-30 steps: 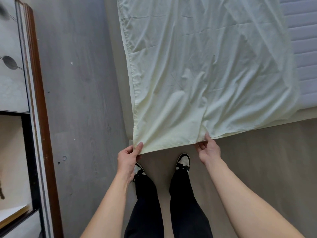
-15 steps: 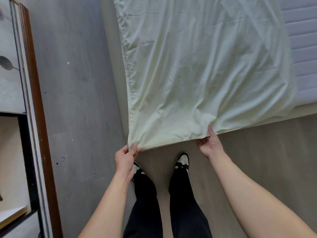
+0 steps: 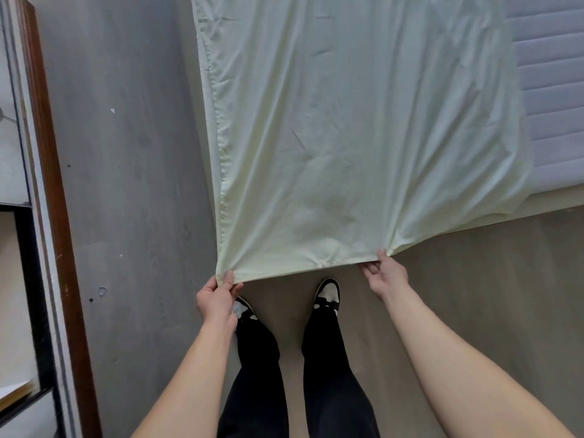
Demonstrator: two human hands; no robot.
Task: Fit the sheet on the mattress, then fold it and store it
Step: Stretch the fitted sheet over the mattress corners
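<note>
A pale yellow-green sheet (image 3: 347, 137) lies spread over the mattress (image 3: 556, 99), whose quilted white surface shows at the upper right. The sheet's near hem hangs past the bed's foot edge and is pulled taut toward me. My left hand (image 3: 218, 298) pinches the hem's left corner between thumb and fingers. My right hand (image 3: 385, 273) pinches the hem further right, where folds fan out from the grip. Both arms reach forward from the bottom of the view.
A grey wall (image 3: 126, 184) runs along the bed's left side. A wood-framed cabinet or mirror (image 3: 47, 153) stands at the far left. My legs in black trousers and my black-and-white shoes (image 3: 328, 292) stand on the beige floor (image 3: 489, 279) at the bed's foot.
Both hands have pulled the hem toward me and slightly apart. The wrinkles in the sheet's middle have flattened and the cloth is now taut.
</note>
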